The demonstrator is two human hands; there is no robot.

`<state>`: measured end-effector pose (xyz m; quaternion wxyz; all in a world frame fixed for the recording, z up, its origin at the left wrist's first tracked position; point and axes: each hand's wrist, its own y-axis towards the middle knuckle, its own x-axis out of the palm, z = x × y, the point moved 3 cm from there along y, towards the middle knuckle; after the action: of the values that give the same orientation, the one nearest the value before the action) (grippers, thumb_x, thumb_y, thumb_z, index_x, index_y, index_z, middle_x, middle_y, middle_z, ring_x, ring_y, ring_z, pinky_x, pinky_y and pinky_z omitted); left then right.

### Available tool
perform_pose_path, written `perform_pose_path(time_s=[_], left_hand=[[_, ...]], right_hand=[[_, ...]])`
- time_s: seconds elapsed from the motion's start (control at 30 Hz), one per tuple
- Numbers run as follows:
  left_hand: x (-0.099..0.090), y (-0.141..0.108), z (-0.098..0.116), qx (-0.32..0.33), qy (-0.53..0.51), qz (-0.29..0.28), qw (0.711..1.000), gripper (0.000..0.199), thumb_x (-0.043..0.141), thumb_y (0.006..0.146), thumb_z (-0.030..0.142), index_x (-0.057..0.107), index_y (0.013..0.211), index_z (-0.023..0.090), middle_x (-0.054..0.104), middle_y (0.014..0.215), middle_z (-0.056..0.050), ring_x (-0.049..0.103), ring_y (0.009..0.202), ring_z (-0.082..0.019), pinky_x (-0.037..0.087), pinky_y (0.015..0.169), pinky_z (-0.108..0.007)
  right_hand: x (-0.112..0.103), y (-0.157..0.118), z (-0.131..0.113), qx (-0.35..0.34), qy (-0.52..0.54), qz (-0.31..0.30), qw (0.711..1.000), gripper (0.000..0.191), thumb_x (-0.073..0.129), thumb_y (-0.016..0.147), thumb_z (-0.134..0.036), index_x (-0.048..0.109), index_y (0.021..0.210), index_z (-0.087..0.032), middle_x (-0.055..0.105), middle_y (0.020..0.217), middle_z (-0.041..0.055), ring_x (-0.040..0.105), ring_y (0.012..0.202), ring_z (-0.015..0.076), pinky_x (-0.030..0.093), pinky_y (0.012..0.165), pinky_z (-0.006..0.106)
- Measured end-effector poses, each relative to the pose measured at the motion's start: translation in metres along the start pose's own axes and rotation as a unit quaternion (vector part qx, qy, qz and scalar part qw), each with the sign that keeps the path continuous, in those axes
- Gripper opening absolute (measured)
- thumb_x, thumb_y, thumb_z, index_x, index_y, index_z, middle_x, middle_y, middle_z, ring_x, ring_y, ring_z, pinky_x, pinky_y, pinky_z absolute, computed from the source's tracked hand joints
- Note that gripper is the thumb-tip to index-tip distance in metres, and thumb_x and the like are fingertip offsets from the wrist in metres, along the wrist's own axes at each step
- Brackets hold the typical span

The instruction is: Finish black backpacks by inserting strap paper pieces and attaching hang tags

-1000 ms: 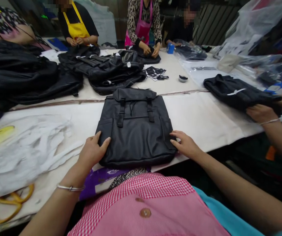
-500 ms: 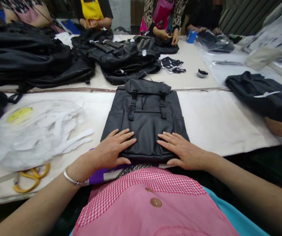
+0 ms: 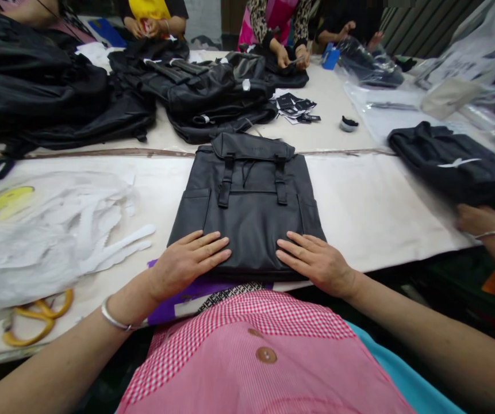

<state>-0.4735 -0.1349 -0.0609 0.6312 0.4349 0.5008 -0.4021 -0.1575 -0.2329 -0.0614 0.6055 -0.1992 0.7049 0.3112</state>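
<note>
A black backpack (image 3: 253, 213) lies flat on the table in front of me, its flap at the far end and two buckled straps running down its front. My left hand (image 3: 191, 261) rests on its lower left corner with the fingers stretched out. On the lower right corner lies my right hand (image 3: 316, 261), fingers also extended and flat. Neither hand grips the backpack; both thumbs are mostly hidden. Under its near edge a purple and patterned piece (image 3: 213, 293) shows.
Left of me are a plastic bag with white strips (image 3: 57, 230) and yellow-handled scissors (image 3: 40, 322). Black bags (image 3: 204, 92) and a pile of tags (image 3: 294, 108) lie beyond. At right, a co-worker's hand (image 3: 484, 221) is at another black bag (image 3: 454, 161). Several people stand across the table.
The view has shifted slightly, so most things sit further left. My hands stay on the backpack's lower corners, with the thumbs now less visible. Across the table, a co-worker's hands have lifted.
</note>
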Motion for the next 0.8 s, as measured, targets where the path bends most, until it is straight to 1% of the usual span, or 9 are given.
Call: perform_pose_path(time_s=[0.13,0.23,0.33,0.43,0.53,0.6,0.67,0.73,0.8], left_hand=[[0.010,-0.017,0.005,-0.021,-0.015,-0.039,0.999,0.057,0.046,0.091,0.011,0.043,0.142,0.036,0.046,0.148,0.000,0.032,0.142,-0.021,0.022,0.117,-0.046],[0.004,-0.020,0.009,-0.041,-0.024,-0.070,0.996,0.062,0.052,0.085,0.011,0.043,0.142,0.035,0.042,0.151,-0.001,0.030,0.143,-0.023,0.017,0.118,-0.049],[-0.011,-0.009,0.012,-0.062,-0.050,-0.070,0.994,0.052,0.059,0.083,0.022,0.053,0.134,0.032,0.049,0.145,-0.003,0.036,0.139,-0.026,0.015,0.118,-0.051],[-0.022,0.012,0.017,-0.055,-0.058,-0.024,0.997,0.034,0.057,0.089,0.033,0.062,0.122,0.029,0.065,0.125,-0.002,0.045,0.133,-0.023,0.011,0.119,-0.049],[-0.014,0.031,0.026,0.006,-0.038,-0.023,0.999,0.041,0.055,0.091,0.036,0.054,0.132,0.030,0.057,0.137,-0.003,0.039,0.137,-0.023,0.017,0.118,-0.046],[-0.004,0.038,0.029,0.038,-0.026,-0.045,0.998,0.047,0.054,0.092,0.038,0.048,0.138,0.032,0.047,0.147,-0.002,0.035,0.140,-0.024,0.020,0.116,-0.046],[0.004,0.039,0.028,0.051,-0.019,-0.057,0.997,0.046,0.051,0.094,0.038,0.046,0.139,0.032,0.044,0.149,-0.001,0.035,0.140,-0.024,0.021,0.116,-0.047],[0.008,0.038,0.024,0.059,-0.017,-0.060,0.996,0.044,0.049,0.095,0.037,0.045,0.139,0.033,0.044,0.149,0.000,0.034,0.140,-0.025,0.022,0.116,-0.048],[0.012,0.033,0.019,0.076,-0.020,-0.050,0.996,0.042,0.050,0.095,0.033,0.047,0.137,0.033,0.044,0.149,-0.001,0.034,0.140,-0.025,0.024,0.115,-0.049]], right_hand=[[0.018,-0.026,0.002,0.006,0.025,-0.042,0.999,0.058,0.045,0.089,-0.005,0.047,0.140,-0.031,0.042,0.150,0.0026,0.026,0.143,0.0281,0.031,0.111,0.054],[0.024,-0.032,0.002,0.017,0.039,-0.072,0.996,0.068,0.047,0.082,-0.001,0.044,0.143,-0.031,0.038,0.152,0.0033,0.022,0.145,0.0292,0.025,0.113,0.056],[0.022,-0.028,0.000,0.026,0.056,-0.095,0.994,0.074,0.052,0.076,-0.004,0.042,0.144,-0.030,0.035,0.154,0.0051,0.020,0.145,0.0297,0.021,0.113,0.056],[0.012,-0.021,-0.001,0.032,0.063,-0.128,0.989,0.077,0.054,0.073,-0.007,0.040,0.146,-0.029,0.030,0.156,0.0065,0.018,0.146,0.0309,0.020,0.113,0.056],[-0.003,-0.013,-0.001,0.020,0.068,-0.152,0.986,0.070,0.057,0.079,-0.015,0.040,0.146,-0.028,0.029,0.157,0.0077,0.021,0.145,0.0319,0.023,0.112,0.056],[-0.013,-0.006,0.000,0.004,0.073,-0.138,0.988,0.057,0.058,0.086,-0.025,0.047,0.141,-0.027,0.036,0.153,0.0084,0.026,0.143,0.0312,0.026,0.112,0.055],[-0.018,0.001,0.001,-0.005,0.068,-0.100,0.993,0.046,0.057,0.090,-0.028,0.053,0.136,-0.026,0.046,0.147,0.0087,0.031,0.141,0.0283,0.027,0.113,0.051],[-0.011,0.005,0.004,-0.017,0.051,-0.067,0.996,0.044,0.055,0.092,-0.028,0.052,0.136,-0.024,0.048,0.145,0.0084,0.031,0.141,0.0262,0.025,0.115,0.049],[0.006,0.004,0.008,-0.042,0.040,-0.052,0.997,0.049,0.055,0.093,-0.031,0.047,0.141,-0.024,0.045,0.148,0.0078,0.027,0.143,0.0261,0.024,0.116,0.049]])
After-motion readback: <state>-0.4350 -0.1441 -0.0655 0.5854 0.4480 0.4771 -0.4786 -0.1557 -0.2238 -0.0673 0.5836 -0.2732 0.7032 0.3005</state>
